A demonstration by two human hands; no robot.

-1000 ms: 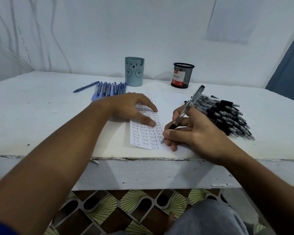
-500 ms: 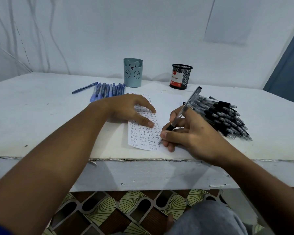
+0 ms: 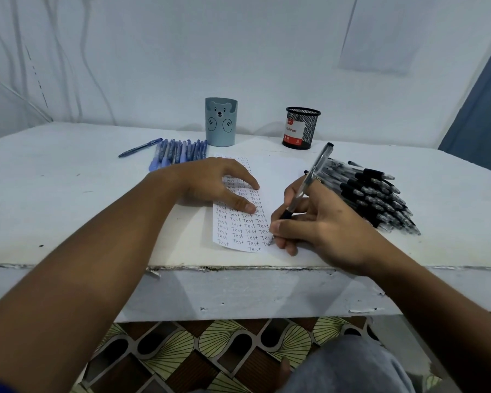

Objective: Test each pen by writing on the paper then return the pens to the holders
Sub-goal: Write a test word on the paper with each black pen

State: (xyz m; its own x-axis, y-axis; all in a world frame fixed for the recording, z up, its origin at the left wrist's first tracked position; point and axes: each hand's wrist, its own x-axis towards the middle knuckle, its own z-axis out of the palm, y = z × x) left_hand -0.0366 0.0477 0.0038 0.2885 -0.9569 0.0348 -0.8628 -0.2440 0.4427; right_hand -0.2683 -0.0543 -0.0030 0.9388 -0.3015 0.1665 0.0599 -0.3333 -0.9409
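One clear black-grip pen (image 3: 309,184) is pinched in the right hand (image 3: 321,222), fingers curled round it, tip on the paper (image 3: 278,171), barrel slanting up toward the mesh holder (image 3: 301,128) beyond. The left hand (image 3: 210,182) presses the paper with straight fingers onto the table (image 3: 68,194).

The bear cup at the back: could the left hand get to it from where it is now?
Probably yes. The left hand lies flat on the paper, holding nothing, and the bear cup stands just beyond it with bare table between. The blue pens lie off to the side.
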